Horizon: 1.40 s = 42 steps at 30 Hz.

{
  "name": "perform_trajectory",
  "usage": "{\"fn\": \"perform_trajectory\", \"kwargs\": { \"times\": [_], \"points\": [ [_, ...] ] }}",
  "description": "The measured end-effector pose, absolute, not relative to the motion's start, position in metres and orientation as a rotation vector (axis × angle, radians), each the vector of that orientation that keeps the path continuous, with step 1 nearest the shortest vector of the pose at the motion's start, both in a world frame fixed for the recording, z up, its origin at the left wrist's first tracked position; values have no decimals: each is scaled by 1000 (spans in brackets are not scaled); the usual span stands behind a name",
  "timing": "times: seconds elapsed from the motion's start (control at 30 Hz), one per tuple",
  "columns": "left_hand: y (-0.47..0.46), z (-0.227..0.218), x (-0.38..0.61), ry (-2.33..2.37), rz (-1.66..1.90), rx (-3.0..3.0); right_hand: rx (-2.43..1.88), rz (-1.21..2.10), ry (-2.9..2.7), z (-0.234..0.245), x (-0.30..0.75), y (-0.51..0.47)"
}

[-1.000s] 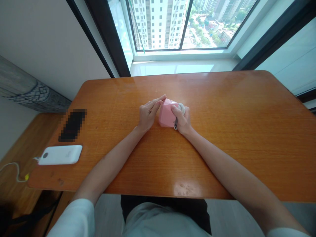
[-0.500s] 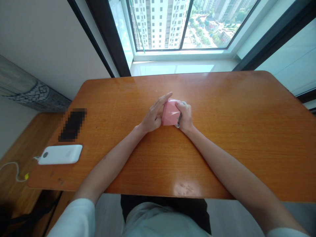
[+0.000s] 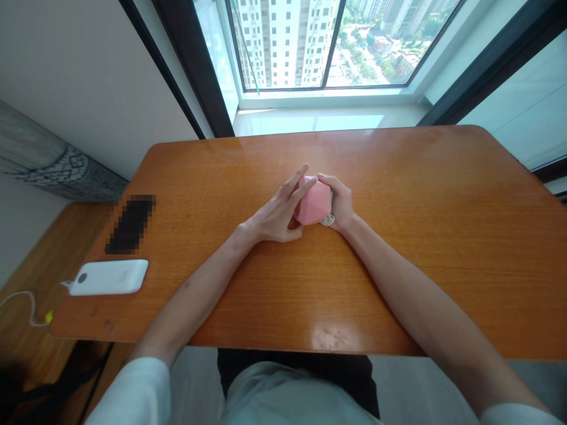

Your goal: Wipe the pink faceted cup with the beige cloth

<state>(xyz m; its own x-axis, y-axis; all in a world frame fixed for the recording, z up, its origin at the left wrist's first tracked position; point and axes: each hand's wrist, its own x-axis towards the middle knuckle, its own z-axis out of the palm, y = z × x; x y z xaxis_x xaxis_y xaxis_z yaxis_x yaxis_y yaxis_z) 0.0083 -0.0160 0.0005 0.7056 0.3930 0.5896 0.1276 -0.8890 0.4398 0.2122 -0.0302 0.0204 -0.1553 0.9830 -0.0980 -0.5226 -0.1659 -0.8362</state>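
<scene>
The pink faceted block [image 3: 313,203] has turned and shifted slightly right; the left hand [image 3: 278,219] presses spread fingers against it, while the right hand [image 3: 341,203] curls closed around it.

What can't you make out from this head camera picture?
Head view:
- Pink faceted object: partly hidden by the right hand and the left hand.
- Small pale thing: mostly hidden by the right hand and the pink object.
- Dark rectangular item: pixelated.
- Cable: cut off by the left edge.
</scene>
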Motion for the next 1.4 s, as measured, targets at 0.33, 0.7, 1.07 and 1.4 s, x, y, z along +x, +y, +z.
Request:
{"fn": "perform_trajectory", "kwargs": {
  "times": [0.33,0.7,1.07,1.4],
  "points": [
    [-11,-5,12,586,1089,2540,-799,1594,-744,17,209,-30],
    [-13,-3,12,581,1095,2542,-818,1594,-762,16,209,-30],
    [-13,-4,12,592,1078,2547,-821,1606,-768,20,207,-32],
    [-12,-5,12,592,1072,2526,-838,1590,-791,24,205,-34]
  ]
}}
